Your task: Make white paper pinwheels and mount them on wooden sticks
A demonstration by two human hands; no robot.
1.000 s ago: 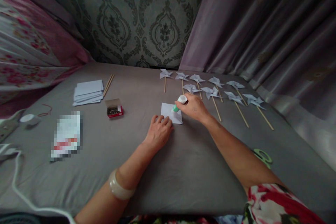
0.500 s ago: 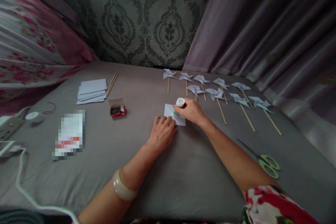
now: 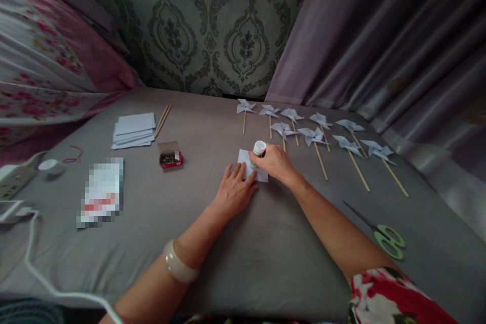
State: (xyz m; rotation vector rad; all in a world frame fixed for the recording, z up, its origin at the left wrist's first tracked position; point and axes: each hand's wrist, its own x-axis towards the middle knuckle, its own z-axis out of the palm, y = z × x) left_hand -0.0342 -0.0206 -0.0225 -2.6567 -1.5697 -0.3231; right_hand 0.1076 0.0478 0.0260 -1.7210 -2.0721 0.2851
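A small square of white paper point(image 3: 261, 176) lies flat on the grey cloth in front of me. My right hand point(image 3: 279, 162) is closed around a white glue stick point(image 3: 259, 148) with a green band, held nearly upright over the paper. Its lower end is partly hidden by my fingers. Spread flat, the fingers of my left hand point(image 3: 237, 187) rest on the paper's left and near edge, close to the glue stick.
Several paper pinwheels point(image 3: 313, 136) on sticks lie at the back right, with green-handled scissors point(image 3: 387, 240) nearer. Leftward are a paper stack point(image 3: 134, 124), wooden sticks point(image 3: 162, 120), a red box point(image 3: 170, 161) of small metal pieces, a blurred packet point(image 3: 102, 190) and a power strip point(image 3: 15, 182).
The fingers of my left hand have spread a little wider on the paper. The glue stick in my right hand has shifted very slightly and tilts a bit differently.
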